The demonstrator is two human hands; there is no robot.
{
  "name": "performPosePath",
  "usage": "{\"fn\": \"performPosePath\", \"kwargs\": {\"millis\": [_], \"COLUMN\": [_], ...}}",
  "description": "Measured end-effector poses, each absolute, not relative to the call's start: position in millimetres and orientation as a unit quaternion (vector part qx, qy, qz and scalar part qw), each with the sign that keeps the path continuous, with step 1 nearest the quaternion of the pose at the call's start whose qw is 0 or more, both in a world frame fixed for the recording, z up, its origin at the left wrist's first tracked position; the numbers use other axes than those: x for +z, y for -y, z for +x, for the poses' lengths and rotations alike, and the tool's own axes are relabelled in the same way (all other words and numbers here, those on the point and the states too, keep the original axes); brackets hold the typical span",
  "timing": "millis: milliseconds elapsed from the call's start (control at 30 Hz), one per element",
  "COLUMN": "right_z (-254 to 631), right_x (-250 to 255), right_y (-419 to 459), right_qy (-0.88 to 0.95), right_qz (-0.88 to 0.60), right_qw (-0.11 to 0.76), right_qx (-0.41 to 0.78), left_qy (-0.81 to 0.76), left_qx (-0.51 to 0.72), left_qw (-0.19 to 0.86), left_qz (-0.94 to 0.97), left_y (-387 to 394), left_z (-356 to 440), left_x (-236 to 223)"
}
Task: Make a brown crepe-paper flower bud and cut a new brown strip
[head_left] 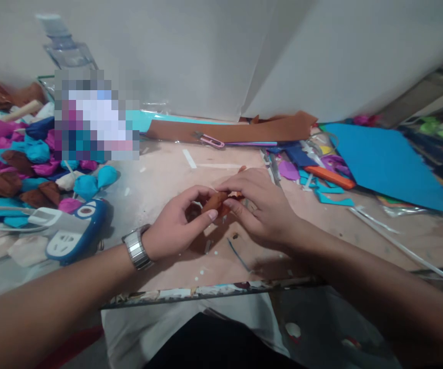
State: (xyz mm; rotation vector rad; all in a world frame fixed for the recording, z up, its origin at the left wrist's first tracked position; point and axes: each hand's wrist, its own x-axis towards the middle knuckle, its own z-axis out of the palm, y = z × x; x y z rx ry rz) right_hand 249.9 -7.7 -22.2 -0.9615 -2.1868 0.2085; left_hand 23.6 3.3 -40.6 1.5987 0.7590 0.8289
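Note:
A small crumpled piece of brown crepe paper (214, 203) is pinched between my two hands, low over the middle of the table. My left hand (183, 215), with a metal-banded watch (136, 248) at its wrist, grips its left end between thumb and fingers. On the other side my right hand (263, 205) closes on the right end, its fingertips partly covering the paper. Behind the hands, pink-handled thread snips (210, 140) rest on a long strip of brown paper (236, 132).
Wrapped balls in blue, magenta and brown (37, 148) heap up at left beside a blue-and-white power strip (77, 230). To the right lie an orange cutter (329, 177), a blue sheet (390, 164) and paper scraps. The table's front edge (206, 294) runs close to me.

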Motion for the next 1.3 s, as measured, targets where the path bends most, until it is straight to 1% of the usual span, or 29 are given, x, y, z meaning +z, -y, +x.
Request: {"fn": "performPosePath", "kwargs": {"millis": [200,467,567,700,1000,1067,1200,1300], "right_z": [246.7,246.8,245.9,244.7,244.5,244.3,243.8,243.5], "right_x": [-21.5,-25.0,-24.0,-23.0,-22.6,-22.8,-23.1,-22.8], "right_y": [9.6,9.3,9.3,10.4,12.6,12.6,12.7,12.6], "right_qy": [0.866,0.877,0.872,0.851,0.836,0.835,0.834,0.832], "right_qz": [-0.366,-0.346,-0.355,-0.377,-0.39,-0.392,-0.392,-0.394], "right_qw": [0.327,0.322,0.319,0.339,0.36,0.361,0.364,0.362], "right_qx": [0.092,0.082,0.102,0.136,0.138,0.138,0.14,0.144], "left_qy": [-0.322,-0.324,-0.325,-0.326,-0.339,-0.344,-0.35,-0.357], "left_qx": [0.43,0.423,0.425,0.433,0.424,0.419,0.41,0.403], "left_qw": [0.52,0.525,0.531,0.532,0.529,0.513,0.446,0.436], "left_qz": [0.664,0.664,0.658,0.65,0.652,0.665,0.714,0.721], "left_y": [-5.0,-2.5,-1.7,-2.2,-1.6,-1.7,-2.7,-3.3], "left_z": [23.3,24.5,24.6,24.8,25.1,23.6,19.7,19.1], "left_x": [-43.4,-44.0,-42.1,-38.4,-38.8,-40.3,-42.4,-42.0]}}
